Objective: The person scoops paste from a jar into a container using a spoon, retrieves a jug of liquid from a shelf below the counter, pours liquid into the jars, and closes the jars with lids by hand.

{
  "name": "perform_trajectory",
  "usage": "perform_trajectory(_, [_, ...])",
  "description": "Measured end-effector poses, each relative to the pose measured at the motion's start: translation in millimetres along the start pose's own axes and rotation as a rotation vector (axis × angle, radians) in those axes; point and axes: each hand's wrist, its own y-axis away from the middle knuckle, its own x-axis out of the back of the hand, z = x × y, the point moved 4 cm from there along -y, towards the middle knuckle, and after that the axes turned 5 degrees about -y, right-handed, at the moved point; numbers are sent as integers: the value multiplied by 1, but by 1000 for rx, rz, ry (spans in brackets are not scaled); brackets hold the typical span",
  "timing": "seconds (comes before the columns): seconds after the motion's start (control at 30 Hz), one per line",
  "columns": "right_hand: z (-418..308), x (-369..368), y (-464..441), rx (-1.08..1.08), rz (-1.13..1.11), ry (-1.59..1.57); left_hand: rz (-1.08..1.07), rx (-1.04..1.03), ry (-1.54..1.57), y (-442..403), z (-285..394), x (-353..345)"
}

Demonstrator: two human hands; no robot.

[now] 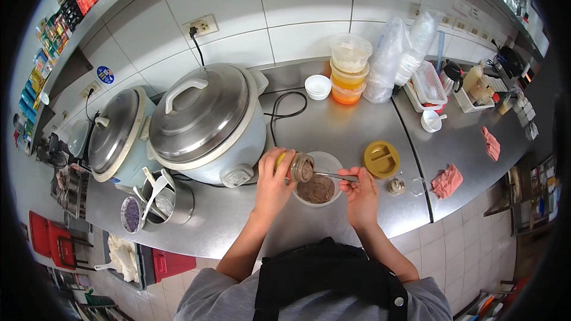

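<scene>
My left hand point(275, 177) is wrapped round a small glass jar point(301, 167), tipped on its side with its mouth toward the right and brown paste inside. In my right hand point(361, 193) is the handle of a metal spoon point(338, 176), whose tip is at the jar's mouth. Below them a round white bowl point(326, 160) stands on the counter with brown paste point(316, 189) in it. A yellow-brown lid point(381, 159) lies just beyond my right hand, and a small glass jar point(397, 186) is to the right of that hand.
Two large cookers point(208, 116) stand at the left, beside a metal pot point(178, 202) of utensils. Stacked tubs point(348, 77), a small white bowl point(318, 87) and plastic-wrapped cups point(386, 62) line the back. Pink cloths point(447, 181) lie at the right.
</scene>
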Motion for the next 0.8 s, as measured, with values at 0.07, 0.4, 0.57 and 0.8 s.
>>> perform_trajectory(0.07, [1, 10, -5, -17, 31, -27, 26, 14, -15, -1, -2, 1])
perform_trajectory(0.4, [-44, 6, 9, 322, -85, 307, 84, 148, 24, 6, -21, 11])
perform_trajectory(0.57, [-17, -3, 18, 554, -629, 1120, 72, 163, 64, 11, -19, 15])
perform_trajectory(0.8, [-26, 12, 3, 277, -75, 575, 76, 164, 39, 18, -21, 18])
